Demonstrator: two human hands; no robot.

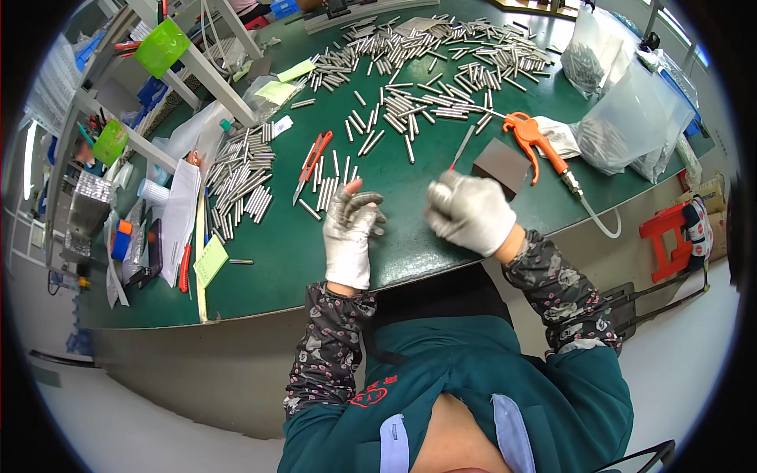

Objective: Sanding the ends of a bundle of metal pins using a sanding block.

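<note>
My left hand [348,240], in a white glove greyed at the fingers, hovers near the table's front edge. Its fingers are loosely bent and apart, one fingertip bare, with nothing visible in them. My right hand [471,214], gloved too, is closed; what it may hold is hidden. A thin metal blade with a red end [463,147] reaches out just beyond it; whether I grip it or it lies beneath, I cannot tell. Beside that hand sits a dark brown block [502,167]. Short metal rods [327,193] stand in a small group beyond my left hand, next to a red utility knife [312,167].
An orange air blow gun [536,146] with a hose lies at right, near clear bags of rods [611,138]. Large rod piles [410,51] cover the table's far side, another pile [240,173] the left. Papers [183,213] and a red-handled tool [185,268] lie far left.
</note>
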